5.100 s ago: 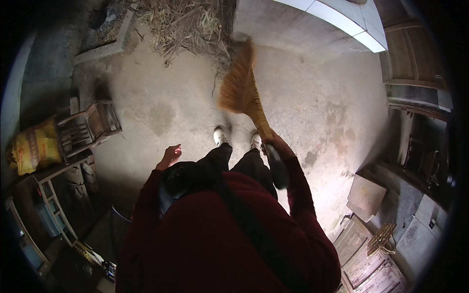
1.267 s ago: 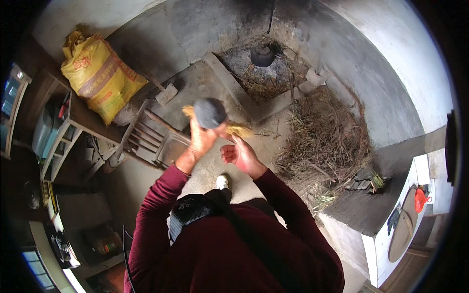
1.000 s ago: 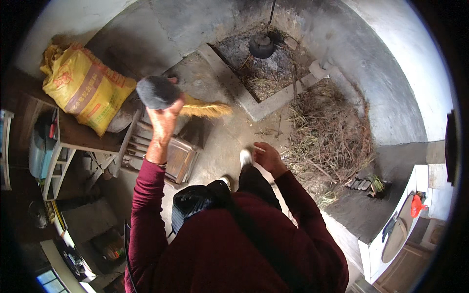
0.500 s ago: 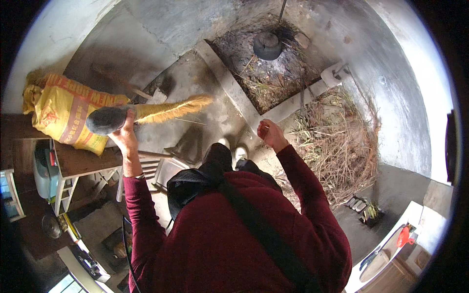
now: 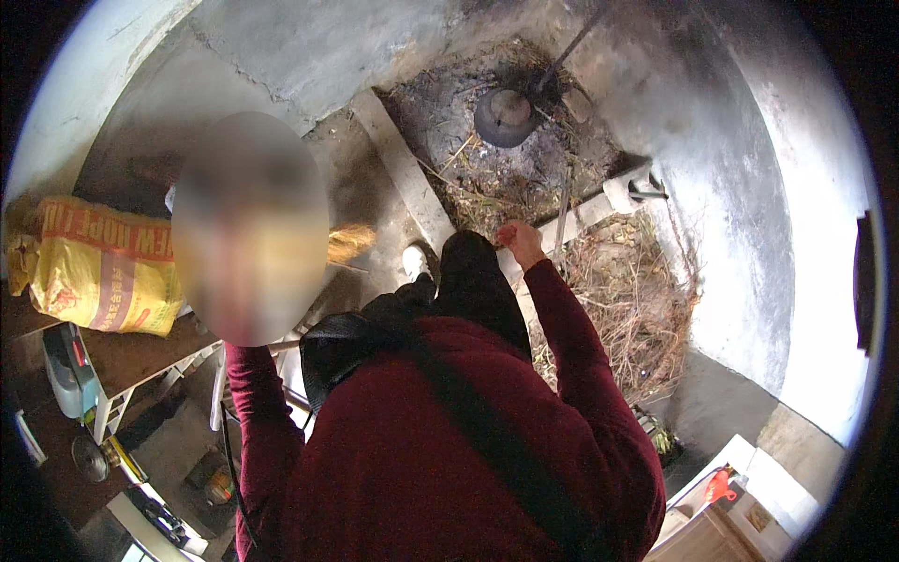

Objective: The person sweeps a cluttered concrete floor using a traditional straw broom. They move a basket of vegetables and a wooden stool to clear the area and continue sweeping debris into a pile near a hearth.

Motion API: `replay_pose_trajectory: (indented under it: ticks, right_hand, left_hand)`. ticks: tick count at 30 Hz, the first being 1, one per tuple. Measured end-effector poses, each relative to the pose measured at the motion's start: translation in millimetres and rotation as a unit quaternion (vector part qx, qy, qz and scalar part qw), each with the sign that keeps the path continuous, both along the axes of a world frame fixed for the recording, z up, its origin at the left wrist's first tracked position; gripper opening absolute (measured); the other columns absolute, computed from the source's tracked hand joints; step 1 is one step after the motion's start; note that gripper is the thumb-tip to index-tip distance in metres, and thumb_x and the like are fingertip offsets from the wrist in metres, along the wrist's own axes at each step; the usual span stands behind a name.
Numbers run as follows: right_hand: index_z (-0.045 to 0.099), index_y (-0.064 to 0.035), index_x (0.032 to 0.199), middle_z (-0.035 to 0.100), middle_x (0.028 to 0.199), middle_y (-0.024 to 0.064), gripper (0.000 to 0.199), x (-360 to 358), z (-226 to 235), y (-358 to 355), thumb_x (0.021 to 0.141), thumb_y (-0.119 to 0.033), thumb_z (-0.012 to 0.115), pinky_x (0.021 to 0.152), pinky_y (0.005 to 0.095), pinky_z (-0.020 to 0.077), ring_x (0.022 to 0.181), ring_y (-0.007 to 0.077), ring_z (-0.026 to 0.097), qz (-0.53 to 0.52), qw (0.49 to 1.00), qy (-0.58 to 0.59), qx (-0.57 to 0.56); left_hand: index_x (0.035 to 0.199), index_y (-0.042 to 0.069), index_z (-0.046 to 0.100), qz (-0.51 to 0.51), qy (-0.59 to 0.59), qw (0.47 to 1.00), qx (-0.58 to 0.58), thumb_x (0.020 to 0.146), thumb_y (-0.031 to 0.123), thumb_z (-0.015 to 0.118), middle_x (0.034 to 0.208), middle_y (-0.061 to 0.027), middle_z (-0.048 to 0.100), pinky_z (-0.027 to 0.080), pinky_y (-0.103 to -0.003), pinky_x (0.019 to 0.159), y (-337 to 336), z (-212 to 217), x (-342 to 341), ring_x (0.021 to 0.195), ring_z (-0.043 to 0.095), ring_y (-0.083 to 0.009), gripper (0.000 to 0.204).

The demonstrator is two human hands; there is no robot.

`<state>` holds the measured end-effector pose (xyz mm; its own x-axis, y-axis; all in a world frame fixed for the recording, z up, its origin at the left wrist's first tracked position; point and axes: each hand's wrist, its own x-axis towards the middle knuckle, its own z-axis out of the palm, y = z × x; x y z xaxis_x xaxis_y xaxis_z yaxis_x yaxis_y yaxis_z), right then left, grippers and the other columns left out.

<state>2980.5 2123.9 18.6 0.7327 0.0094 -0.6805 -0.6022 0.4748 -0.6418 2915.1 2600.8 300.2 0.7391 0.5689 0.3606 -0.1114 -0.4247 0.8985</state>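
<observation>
My left hand (image 5: 234, 267) lies inside a blurred oval patch that hides its fingers. Out of the patch's right side sticks the tip of a straw-coloured bristly brush (image 5: 351, 244); half a second ago that hand gripped it by its bulky dark grey end. My right hand (image 5: 523, 244) is held out in front on the right, its fingers curled in and nothing seen in them. It is above the low ledge (image 5: 590, 217) at the corner of the hearth. A dark round pot (image 5: 506, 117) sits on the ash beyond.
A yellow printed sack (image 5: 103, 267) lies at the left on a wooden table (image 5: 140, 361). Dry brush and twigs (image 5: 623, 309) are heaped at the right by the wall. A concrete kerb (image 5: 403, 169) borders the ash bed. A dark rod (image 5: 571, 47) hangs over the pot.
My view has turned and shifted, so the sack and pot sit lower and further left. My right knee has come up and forward. A blurred patch now covers my left hand and most of the brush.
</observation>
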Motion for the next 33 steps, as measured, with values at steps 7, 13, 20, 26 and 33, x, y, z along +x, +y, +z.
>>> replay_pose_trajectory:
  ticks: [7, 13, 20, 26, 33]
  right_hand:
    - [0.049, -0.0071, 0.061, 0.052, 0.059, 0.0052, 0.023, 146, -31, -15, 0.081, -0.017, 0.050, 0.050, 0.0273, 0.0426, 0.053, 0.0143, 0.050, 0.141, 0.982, -0.073, -0.101]
    - [0.051, -0.0073, 0.078, 0.049, 0.082, 0.0018, 0.010, 291, -80, -8, 0.077, -0.016, 0.054, 0.060, 0.0315, 0.0431, 0.064, 0.0150, 0.048, 0.147, 0.966, -0.050, -0.207]
    - [0.045, -0.0033, 0.118, 0.042, 0.120, 0.0091, 0.061, 402, -123, 25, 0.065, -0.025, 0.067, 0.083, 0.0328, 0.0380, 0.106, 0.0235, 0.043, 0.165, 0.928, 0.073, -0.326]
    - [0.054, -0.0110, 0.103, 0.051, 0.106, 0.0030, 0.043, 455, -215, 18, 0.064, -0.026, 0.067, 0.072, 0.0339, 0.0367, 0.095, 0.0191, 0.046, 0.115, 0.943, 0.116, -0.289]
    - [0.043, -0.0164, 0.068, 0.033, 0.058, -0.0048, 0.021, 450, -217, 11, 0.071, -0.007, 0.061, 0.046, 0.0242, 0.0308, 0.047, 0.0081, 0.031, 0.013, 0.985, 0.118, -0.122]
  left_hand:
    - [0.097, 0.005, 0.053, 0.056, 0.030, 0.998, 0.016, 0.067, 0.001, 0.071, 0.096, -0.0040, 0.058, 0.042, -0.027, 0.081, 4, -12, 51, 0.085, 0.053, -0.0130, 0.035]
    - [0.104, 0.003, 0.053, 0.126, 0.041, 0.990, -0.042, 0.069, 0.004, 0.070, 0.104, -0.0078, 0.056, 0.043, -0.030, 0.085, -26, -30, 81, 0.093, 0.053, -0.0171, 0.039]
    - [0.104, 0.001, 0.051, 0.232, 0.118, 0.965, 0.014, 0.070, 0.007, 0.066, 0.098, -0.0098, 0.053, 0.038, -0.034, 0.089, -69, -48, 108, 0.094, 0.051, -0.0194, 0.037]
    - [0.109, 0.005, 0.042, 0.253, 0.101, 0.960, 0.056, 0.072, 0.002, 0.060, 0.108, -0.0128, 0.050, 0.033, -0.040, 0.096, -87, -71, 119, 0.105, 0.047, -0.0246, 0.041]
    - [0.110, 0.005, 0.041, 0.296, 0.126, 0.944, 0.066, 0.072, 0.001, 0.060, 0.109, -0.0122, 0.049, 0.032, -0.039, 0.097, -87, -79, 113, 0.106, 0.046, -0.0239, 0.043]
